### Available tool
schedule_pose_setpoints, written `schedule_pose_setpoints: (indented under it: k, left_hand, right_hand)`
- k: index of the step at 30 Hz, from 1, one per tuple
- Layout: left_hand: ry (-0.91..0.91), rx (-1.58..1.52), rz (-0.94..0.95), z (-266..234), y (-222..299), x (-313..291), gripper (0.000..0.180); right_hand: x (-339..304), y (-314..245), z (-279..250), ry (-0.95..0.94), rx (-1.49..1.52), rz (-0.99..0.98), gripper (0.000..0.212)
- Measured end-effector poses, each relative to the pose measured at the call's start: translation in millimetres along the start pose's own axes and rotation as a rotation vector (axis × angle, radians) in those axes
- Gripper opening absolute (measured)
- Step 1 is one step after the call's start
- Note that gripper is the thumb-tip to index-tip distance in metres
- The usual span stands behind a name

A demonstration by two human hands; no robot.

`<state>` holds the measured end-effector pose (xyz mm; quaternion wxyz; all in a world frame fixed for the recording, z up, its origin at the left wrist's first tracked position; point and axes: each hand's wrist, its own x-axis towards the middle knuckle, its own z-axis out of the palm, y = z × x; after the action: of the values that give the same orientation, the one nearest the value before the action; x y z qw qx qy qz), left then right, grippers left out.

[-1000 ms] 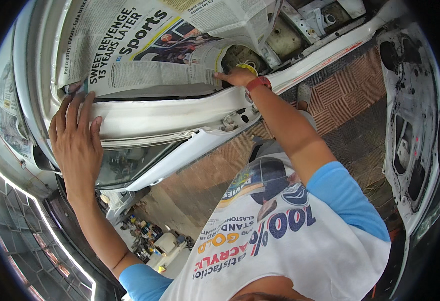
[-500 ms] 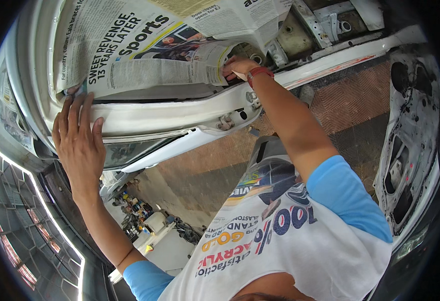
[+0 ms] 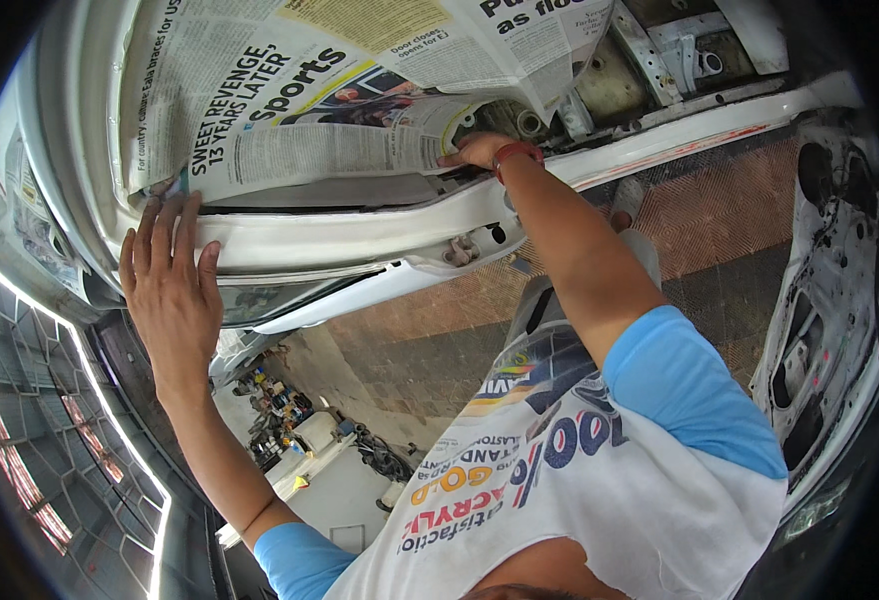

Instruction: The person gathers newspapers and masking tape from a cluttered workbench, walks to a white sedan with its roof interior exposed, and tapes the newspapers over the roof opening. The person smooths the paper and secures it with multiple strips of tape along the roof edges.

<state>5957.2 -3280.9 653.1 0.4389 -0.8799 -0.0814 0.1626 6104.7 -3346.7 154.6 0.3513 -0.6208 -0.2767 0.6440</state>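
Note:
A newspaper sheet [image 3: 319, 150] covers the opening of a white car body [image 3: 329, 235]. My left hand [image 3: 171, 300] lies on the white frame at the sheet's lower left corner. Its fingers are stretched out, the tips against the paper's edge. At the sheet's lower right edge my right hand [image 3: 479, 150], with a red band [image 3: 515, 155] at its wrist, reaches into the opening. Its fingers are closed on the newspaper's edge, partly hidden by the hand itself. Between the hands, the paper's lower edge hangs loose above a dark gap along the frame.
Bare metal parts [image 3: 659, 60] show in the opening at the upper right. A stripped door panel [image 3: 824, 290] stands on the right. Ribbed brown matting [image 3: 699, 210] covers the floor. Bottles and tools crowd a bench area [image 3: 284, 410] at the lower left.
The view has shifted slightly, so the car and paper sit a little lower and farther right. My right hand's fingers have drawn closer together at the paper's edge. My left hand keeps its place.

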Motion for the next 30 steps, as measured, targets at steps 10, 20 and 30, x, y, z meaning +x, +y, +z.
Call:
schedule_pose_setpoints:
  k: [10,20,30]
  left_hand:
    - [0.042,0.013,-0.005,-0.1,0.1,7.3,0.046]
    - [0.115,-0.023,-0.017,3.6,-7.5,8.2,0.044]
    - [0.203,-0.007,0.07,2.4,-12.0,8.2,0.041]
  right_hand:
    - [-0.5,12.6,-43.4,0.184,1.421,-0.196,0.044]
    - [-140.8,84.2,-9.4,0.372,1.385,-0.212,0.022]
    - [-93.0,77.6,60.7,0.544,1.057,-0.245,0.029]
